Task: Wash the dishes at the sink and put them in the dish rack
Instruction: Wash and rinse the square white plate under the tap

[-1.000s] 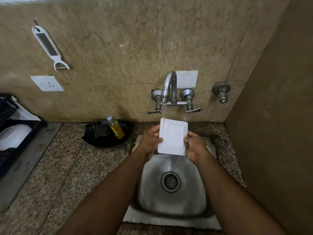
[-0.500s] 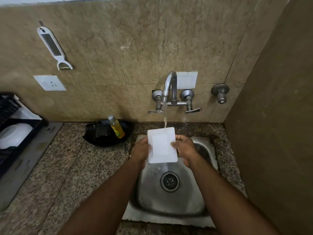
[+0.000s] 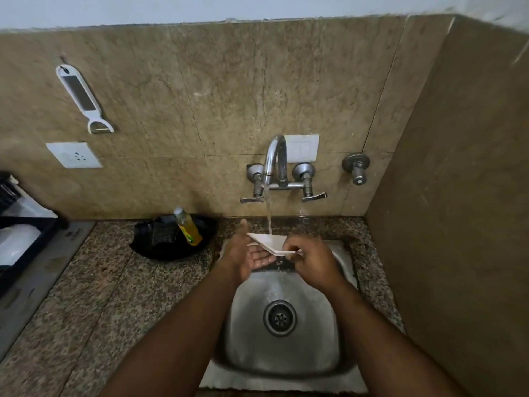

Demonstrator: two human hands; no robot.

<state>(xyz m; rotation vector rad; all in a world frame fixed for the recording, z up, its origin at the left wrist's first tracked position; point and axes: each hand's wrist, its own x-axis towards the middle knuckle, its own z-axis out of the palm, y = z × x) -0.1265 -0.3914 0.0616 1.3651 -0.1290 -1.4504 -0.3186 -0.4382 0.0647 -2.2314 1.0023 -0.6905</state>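
The white square plate (image 3: 269, 242) was held nearly flat above the back of the steel sink (image 3: 282, 325), directly under the tap (image 3: 275, 161). The water stream (image 3: 269, 216) struck the plate's upper face near its far edge, and water ran off the near edge into the basin.

The left hand (image 3: 246, 255) lay beneath the plate's left side, palm up. Its fingers (image 3: 263, 257) were extended and nearly straight under the plate, and the thumb stood upright at the plate's far left corner. Whether the fingers touched the underside could not be told.

The right hand (image 3: 313, 260) was positioned at the plate's right near edge with its fingers curled. Its fingertips pinched the rim, with the edge of the plate passing between them.

The drain (image 3: 280, 318) sat in the centre of the basin, below and nearer than the plate.

On the granite counter (image 3: 94, 296) to the left of the sink, a black pan (image 3: 169, 242) held a bottle of yellow liquid (image 3: 187, 226), tilted. At the far left edge, a black dish rack (image 3: 17, 224) contained a white dish (image 3: 15, 243). A white peeler (image 3: 84, 98) hung on the tiled wall above a white socket (image 3: 73, 154).
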